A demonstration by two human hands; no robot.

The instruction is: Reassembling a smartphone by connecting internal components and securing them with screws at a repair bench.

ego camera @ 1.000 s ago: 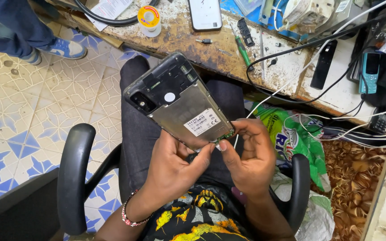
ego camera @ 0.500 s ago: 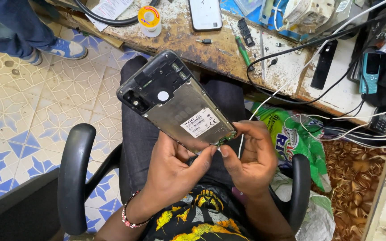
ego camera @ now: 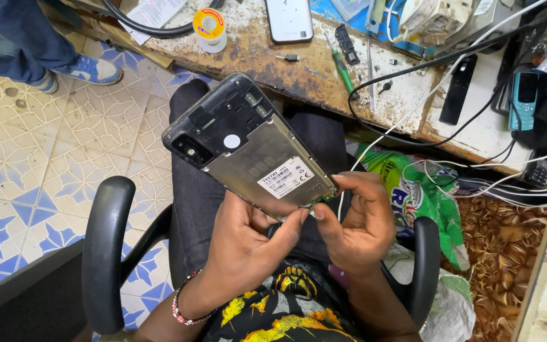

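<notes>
Two bare hands hold an opened smartphone (ego camera: 248, 149) over the lap of a seated person, back cover off, metal shield and white label facing up. The phone lies tilted, its camera end toward 10 o'clock and its lower end toward 4 o'clock, where both hands meet it. The left hand (ego camera: 248, 244) supports the phone from below at 6 o'clock, its grip grasping the lower edge with the thumb pressed up against it. The right hand (ego camera: 359, 218) sits at 4 o'clock of the phone, its grip pinched on the lower corner, fingertips touching a small green board edge there; whether a tool is held cannot be told. A beaded bracelet (ego camera: 185, 309) circles the left wrist. The person sits in a black office chair (ego camera: 106, 253), armrests at 8 and 4 o'clock of the hands. At 12 o'clock stands a worn wooden counter (ego camera: 273, 73) carrying a white smartphone (ego camera: 289, 19), a solder spool (ego camera: 210, 25), a green screwdriver (ego camera: 343, 69) and black cables (ego camera: 413, 69). A green plastic bag (ego camera: 422, 196) lies at 3 o'clock, just beside the chair. Another person's blue shoe (ego camera: 93, 68) stands on the patterned tile floor (ego camera: 45, 164) at 10 o'clock, well apart.
</notes>
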